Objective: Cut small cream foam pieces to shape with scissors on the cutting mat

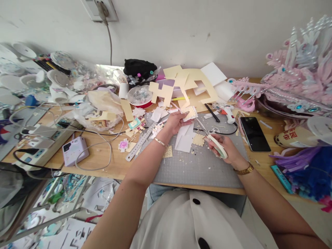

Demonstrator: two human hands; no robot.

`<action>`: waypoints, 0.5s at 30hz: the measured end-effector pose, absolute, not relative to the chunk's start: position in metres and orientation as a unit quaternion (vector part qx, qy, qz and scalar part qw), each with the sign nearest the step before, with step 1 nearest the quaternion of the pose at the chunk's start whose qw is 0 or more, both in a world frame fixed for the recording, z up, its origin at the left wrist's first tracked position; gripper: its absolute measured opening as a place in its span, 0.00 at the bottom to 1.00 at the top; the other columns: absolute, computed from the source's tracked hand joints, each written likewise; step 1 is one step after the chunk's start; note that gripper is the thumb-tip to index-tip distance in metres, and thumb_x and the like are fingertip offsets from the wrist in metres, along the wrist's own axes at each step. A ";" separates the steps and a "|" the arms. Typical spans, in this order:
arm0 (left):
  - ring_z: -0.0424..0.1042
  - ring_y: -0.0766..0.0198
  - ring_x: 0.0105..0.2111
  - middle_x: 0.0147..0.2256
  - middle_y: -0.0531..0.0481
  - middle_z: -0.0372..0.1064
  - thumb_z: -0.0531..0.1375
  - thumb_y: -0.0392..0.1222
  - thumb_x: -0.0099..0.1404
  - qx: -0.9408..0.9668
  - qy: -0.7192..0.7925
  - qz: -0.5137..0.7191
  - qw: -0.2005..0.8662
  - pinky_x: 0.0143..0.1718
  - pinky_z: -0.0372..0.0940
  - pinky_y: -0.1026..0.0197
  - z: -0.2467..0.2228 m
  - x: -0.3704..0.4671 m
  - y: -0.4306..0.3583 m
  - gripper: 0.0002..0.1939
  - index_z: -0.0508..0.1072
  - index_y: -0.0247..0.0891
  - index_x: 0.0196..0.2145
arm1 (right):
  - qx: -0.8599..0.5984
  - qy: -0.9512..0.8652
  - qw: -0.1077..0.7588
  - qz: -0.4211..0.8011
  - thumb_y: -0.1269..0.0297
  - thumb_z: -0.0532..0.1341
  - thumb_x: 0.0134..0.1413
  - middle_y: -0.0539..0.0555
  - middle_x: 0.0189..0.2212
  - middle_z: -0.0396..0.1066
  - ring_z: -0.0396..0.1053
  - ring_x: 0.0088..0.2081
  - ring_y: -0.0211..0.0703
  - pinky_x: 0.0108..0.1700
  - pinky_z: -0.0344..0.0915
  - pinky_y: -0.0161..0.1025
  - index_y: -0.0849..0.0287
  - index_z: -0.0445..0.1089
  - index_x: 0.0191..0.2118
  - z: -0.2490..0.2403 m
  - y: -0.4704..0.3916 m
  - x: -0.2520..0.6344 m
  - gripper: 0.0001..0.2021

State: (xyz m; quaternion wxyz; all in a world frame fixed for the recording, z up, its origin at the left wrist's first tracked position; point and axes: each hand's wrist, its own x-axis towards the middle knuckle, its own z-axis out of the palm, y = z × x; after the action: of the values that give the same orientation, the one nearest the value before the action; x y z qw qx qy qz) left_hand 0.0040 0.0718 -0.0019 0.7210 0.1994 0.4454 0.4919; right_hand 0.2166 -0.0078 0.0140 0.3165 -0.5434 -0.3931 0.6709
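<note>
Between the fingers of my left hand (177,122) is a small piece of cream card (190,113), held above the grey cutting mat (215,166). My right hand (223,147) grips white-handled scissors (218,145), whose blades point up and left toward the card's lower edge. I cannot tell whether the blades touch it. Below the card lie white paper pieces (184,137) and a cream cut-out with a notched outline (198,139). Another cream piece (168,151) rests by my left forearm. Small scraps are scattered over the mat.
A metal ruler (138,143), a lilac box-shaped device (75,151) and a power strip (52,138) lie to the left. Cream card sheets (204,88) pile up at the back. A glue gun (229,114), a phone (255,134) and a drink cup (293,135) are on the right.
</note>
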 end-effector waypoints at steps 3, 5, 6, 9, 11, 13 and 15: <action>0.79 0.57 0.37 0.35 0.41 0.78 0.60 0.28 0.63 0.195 0.446 0.491 0.722 0.49 0.72 0.48 -0.003 0.004 0.072 0.06 0.75 0.29 0.38 | -0.538 -0.392 0.322 0.674 0.55 0.75 0.26 0.44 0.15 0.66 0.56 0.12 0.28 0.11 0.49 0.27 0.59 0.69 0.28 0.013 -0.008 0.217 0.22; 0.79 0.56 0.38 0.35 0.41 0.78 0.60 0.28 0.63 0.199 0.448 0.488 0.722 0.49 0.73 0.49 -0.002 0.004 0.071 0.06 0.75 0.30 0.38 | -0.530 -0.396 0.321 0.678 0.54 0.75 0.27 0.44 0.15 0.66 0.56 0.12 0.28 0.11 0.50 0.27 0.59 0.68 0.27 0.013 -0.007 0.218 0.21; 0.79 0.56 0.38 0.35 0.41 0.78 0.60 0.28 0.63 0.203 0.449 0.486 0.721 0.49 0.72 0.49 -0.002 0.004 0.071 0.06 0.75 0.30 0.38 | -0.527 -0.398 0.320 0.679 0.54 0.75 0.28 0.44 0.15 0.65 0.56 0.12 0.28 0.11 0.49 0.27 0.59 0.68 0.27 0.012 -0.007 0.218 0.21; 0.79 0.55 0.38 0.35 0.40 0.78 0.60 0.28 0.63 0.213 0.450 0.483 0.720 0.50 0.72 0.47 -0.002 0.005 0.071 0.05 0.75 0.29 0.37 | -0.526 -0.396 0.320 0.681 0.55 0.75 0.29 0.44 0.15 0.65 0.56 0.12 0.28 0.11 0.49 0.27 0.59 0.68 0.28 0.011 -0.007 0.218 0.21; 0.79 0.56 0.38 0.35 0.40 0.78 0.60 0.28 0.63 0.217 0.446 0.483 0.722 0.50 0.72 0.46 -0.003 0.005 0.071 0.04 0.75 0.29 0.36 | -0.527 -0.394 0.323 0.680 0.55 0.75 0.28 0.44 0.14 0.64 0.55 0.12 0.28 0.10 0.50 0.27 0.59 0.69 0.28 0.011 -0.007 0.217 0.21; 0.79 0.56 0.38 0.34 0.40 0.78 0.61 0.29 0.62 0.220 0.442 0.482 0.724 0.50 0.72 0.46 -0.003 0.005 0.071 0.03 0.75 0.29 0.36 | -0.527 -0.395 0.325 0.679 0.56 0.75 0.28 0.43 0.14 0.64 0.55 0.11 0.28 0.10 0.50 0.27 0.60 0.70 0.29 0.011 -0.007 0.217 0.21; 0.79 0.57 0.37 0.34 0.41 0.78 0.62 0.29 0.62 0.223 0.439 0.482 0.725 0.50 0.71 0.46 -0.004 0.005 0.071 0.04 0.75 0.29 0.36 | -0.527 -0.396 0.325 0.678 0.56 0.75 0.29 0.43 0.13 0.63 0.54 0.11 0.28 0.10 0.50 0.27 0.60 0.71 0.31 0.011 -0.007 0.216 0.21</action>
State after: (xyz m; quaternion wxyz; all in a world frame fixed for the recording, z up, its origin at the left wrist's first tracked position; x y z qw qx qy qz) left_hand 0.0046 0.0707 -0.0040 0.7249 0.2229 0.4387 0.4821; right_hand 0.2163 -0.0073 0.0111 0.3250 -0.5273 -0.3958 0.6781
